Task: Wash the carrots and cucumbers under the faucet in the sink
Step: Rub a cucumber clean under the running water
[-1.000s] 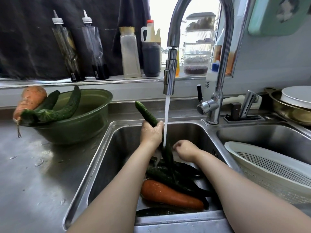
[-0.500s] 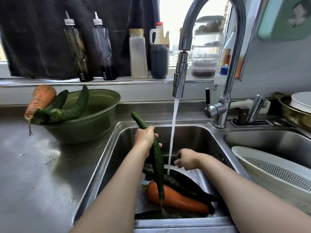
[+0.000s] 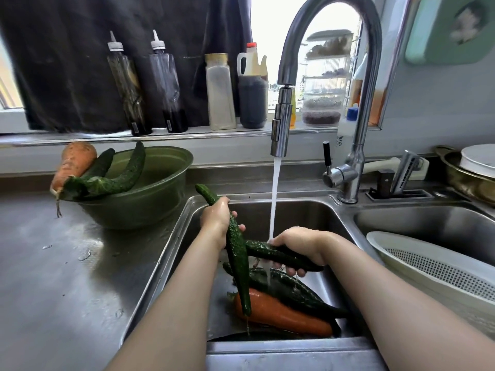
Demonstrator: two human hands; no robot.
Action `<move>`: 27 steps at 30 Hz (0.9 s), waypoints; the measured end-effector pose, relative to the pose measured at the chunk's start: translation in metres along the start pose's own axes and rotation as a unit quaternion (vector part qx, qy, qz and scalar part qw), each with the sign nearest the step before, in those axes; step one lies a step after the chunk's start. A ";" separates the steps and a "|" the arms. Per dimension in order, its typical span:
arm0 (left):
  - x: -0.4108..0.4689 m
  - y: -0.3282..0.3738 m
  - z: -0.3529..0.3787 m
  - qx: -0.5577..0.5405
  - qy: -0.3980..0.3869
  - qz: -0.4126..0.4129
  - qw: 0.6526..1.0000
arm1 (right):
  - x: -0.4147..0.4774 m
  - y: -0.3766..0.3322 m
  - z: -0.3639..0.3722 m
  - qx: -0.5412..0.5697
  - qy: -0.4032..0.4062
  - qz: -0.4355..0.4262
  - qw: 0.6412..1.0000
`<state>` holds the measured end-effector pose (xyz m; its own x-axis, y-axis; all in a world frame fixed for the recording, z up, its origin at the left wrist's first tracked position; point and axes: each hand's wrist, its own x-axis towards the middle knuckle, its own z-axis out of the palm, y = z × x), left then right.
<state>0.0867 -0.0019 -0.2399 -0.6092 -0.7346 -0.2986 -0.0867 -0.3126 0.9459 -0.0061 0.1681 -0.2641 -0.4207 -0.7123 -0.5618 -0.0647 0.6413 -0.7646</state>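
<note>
Open counter (image 3: 67,277) left – sink (image 3: 308,210) crowded by cucumbers (image 3: 289,287), carrot (image 3: 281,314)

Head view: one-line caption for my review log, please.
Left hand holds one cucumber aside while right hand rinses another cucumber under the running faucet; more produce waits in the sink.

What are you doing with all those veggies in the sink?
Washing them. The left hand holds one cucumber up, tip pointing down, off to the side of the water. The right hand holds a second cucumber right under the stream from the faucet. More cucumbers and a carrot lie at the bottom of the sink. A green bowl on the counter has another carrot and cucumbers in it.
</note>
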 end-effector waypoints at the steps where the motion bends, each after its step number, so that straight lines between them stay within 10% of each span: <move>1: -0.001 -0.001 0.002 0.005 -0.006 -0.002 1.000 | 0.004 0.002 0.001 -0.003 0.033 -0.008 0.999; 17: -0.001 -0.018 0.026 0.018 -0.094 -0.036 0.995 | 0.050 0.038 -0.030 -0.321 0.363 -0.078 0.871; 24: -0.001 -0.023 0.048 -0.156 -0.059 -0.066 0.984 | 0.028 0.000 0.002 0.159 0.186 -0.083 0.966; 27: 0.001 -0.023 0.050 -0.224 0.021 -0.062 0.972 | 0.013 0.001 0.000 0.185 0.070 -0.063 0.978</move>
<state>0.0487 0.0343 -0.2555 -0.5826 -0.6954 -0.4207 0.2000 -0.6244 0.7550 -0.0111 0.1599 -0.2722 -0.5524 -0.7163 -0.4263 0.1969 0.3848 -0.9017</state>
